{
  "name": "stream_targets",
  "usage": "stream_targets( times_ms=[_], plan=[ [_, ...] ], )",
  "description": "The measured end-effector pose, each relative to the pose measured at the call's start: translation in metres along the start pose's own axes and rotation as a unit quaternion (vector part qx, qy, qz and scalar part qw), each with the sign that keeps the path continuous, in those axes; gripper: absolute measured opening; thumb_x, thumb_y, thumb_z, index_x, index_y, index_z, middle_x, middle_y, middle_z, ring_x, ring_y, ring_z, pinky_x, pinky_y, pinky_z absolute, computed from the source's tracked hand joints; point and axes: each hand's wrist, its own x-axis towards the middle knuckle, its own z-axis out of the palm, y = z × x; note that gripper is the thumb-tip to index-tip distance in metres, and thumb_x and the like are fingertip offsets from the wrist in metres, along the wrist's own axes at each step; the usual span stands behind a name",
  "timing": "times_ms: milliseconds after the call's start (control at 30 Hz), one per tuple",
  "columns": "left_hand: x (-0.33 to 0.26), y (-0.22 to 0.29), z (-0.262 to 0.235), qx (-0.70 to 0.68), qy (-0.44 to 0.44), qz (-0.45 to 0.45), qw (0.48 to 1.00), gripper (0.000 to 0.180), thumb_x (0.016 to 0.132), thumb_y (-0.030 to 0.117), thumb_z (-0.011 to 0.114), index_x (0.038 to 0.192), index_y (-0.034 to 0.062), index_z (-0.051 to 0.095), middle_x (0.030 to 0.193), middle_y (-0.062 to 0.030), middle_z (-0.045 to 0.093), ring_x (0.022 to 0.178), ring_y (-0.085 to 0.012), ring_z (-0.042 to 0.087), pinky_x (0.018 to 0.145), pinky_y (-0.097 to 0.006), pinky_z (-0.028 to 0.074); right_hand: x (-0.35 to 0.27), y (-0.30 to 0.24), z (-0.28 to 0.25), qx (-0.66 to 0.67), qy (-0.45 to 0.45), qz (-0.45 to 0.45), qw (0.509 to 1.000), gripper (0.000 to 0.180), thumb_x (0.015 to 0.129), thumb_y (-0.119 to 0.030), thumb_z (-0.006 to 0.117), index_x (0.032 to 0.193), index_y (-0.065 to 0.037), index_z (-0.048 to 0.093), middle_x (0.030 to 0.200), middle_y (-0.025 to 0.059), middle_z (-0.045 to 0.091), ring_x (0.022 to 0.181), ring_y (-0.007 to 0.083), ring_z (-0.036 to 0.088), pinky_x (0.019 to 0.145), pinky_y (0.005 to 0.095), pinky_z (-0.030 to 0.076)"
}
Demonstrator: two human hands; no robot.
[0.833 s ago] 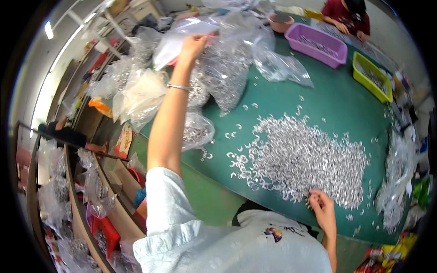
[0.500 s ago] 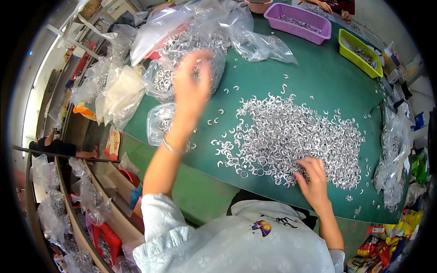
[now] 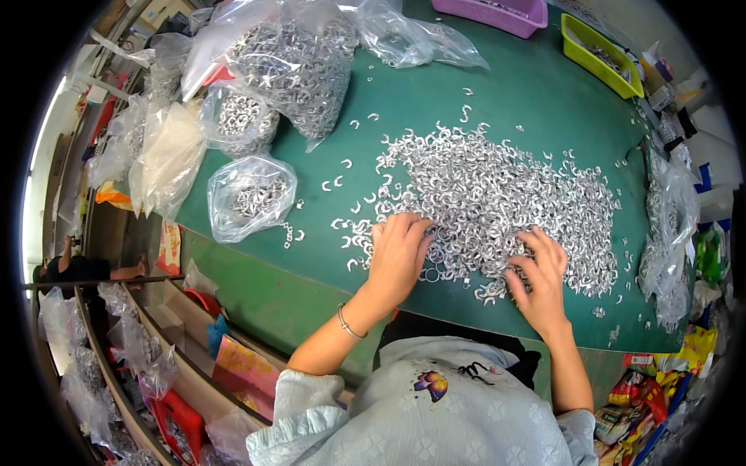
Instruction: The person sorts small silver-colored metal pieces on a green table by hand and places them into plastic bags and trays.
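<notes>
A wide pile of small silver crescent-shaped metal pieces (image 3: 497,186) is spread on the green table (image 3: 435,97). My left hand (image 3: 398,260) rests at the pile's near left edge, fingers bent and drawn close to the thumb. What lies between those fingertips is too small to make out. On the near right part of the pile, my right hand (image 3: 542,281) touches the pieces with curved fingers, the thumb held apart from them. A few plain rings (image 3: 432,274) lie by my left hand. To the left stands an opened clear bag (image 3: 252,198) with some pieces inside.
Fuller clear bags (image 3: 299,74) of metal pieces crowd the table's far left. A purple basin (image 3: 497,14) and a yellow-green basin (image 3: 598,56) sit at the far side. Plastic bags (image 3: 670,233) line the right edge. Divided shelving (image 3: 140,342) stands at the lower left.
My left hand has come down from above the bags at the left to the pile's near edge. My right hand stays at the pile. The whole view has shifted slightly.
</notes>
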Motion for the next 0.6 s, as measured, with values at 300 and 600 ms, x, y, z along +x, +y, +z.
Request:
stream_targets(
  times_ms=[300, 600],
  plan=[
    [0.004, 0.001, -0.004, -0.511, 0.043, -0.236, 0.825, 0.019, 0.079, -0.009, 0.048, 0.094, 0.0007, 0.056, 0.095, -0.01, 0.057, 0.071, -0.0108, 0.051, 0.058, -0.021, 0.038, 0.026, -0.016, 0.014, -0.061, 0.013, -0.054, 0.997, 0.016, 0.07, -0.006, 0.065, 0.085, -0.01, 0.061, 0.105, 0.0065, 0.053, 0.104, 0.0257, 0.047, 0.087, 0.0431, 0.031],
    [-0.002, 0.044, 0.01, -0.224, -0.063, -0.095, 0.968, 0.03, 0.076, -0.002, 0.06, 0.105, 0.0031, 0.055, 0.089, -0.009, 0.043, 0.079, -0.0196, 0.045, 0.069, -0.028, 0.039, 0.01, 0.002, 0.008, 0.021, 0.12, 0.022, 0.992, 0.012, 0.073, -0.007, 0.066, 0.081, -0.005, 0.058, 0.089, 0.0061, 0.057, 0.088, 0.0253, 0.051, 0.077, 0.0359, 0.035]
  ],
)
